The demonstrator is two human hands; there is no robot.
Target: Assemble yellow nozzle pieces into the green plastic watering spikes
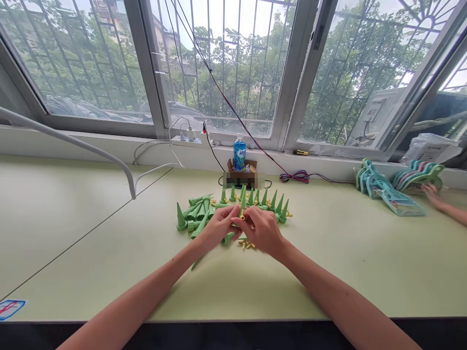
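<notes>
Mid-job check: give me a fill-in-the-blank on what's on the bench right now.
The left hand and right hand together hold a cone coloured ____.
The small loose caps below the hands are ____.
The upright bottle behind the cone pile is ____.
Missing: green; yellow; blue.

Bare table [233,287] lies open on the near side; green cones [204,209] crowd the far side, small yellow pieces [248,244] scattered between the hands
</notes>
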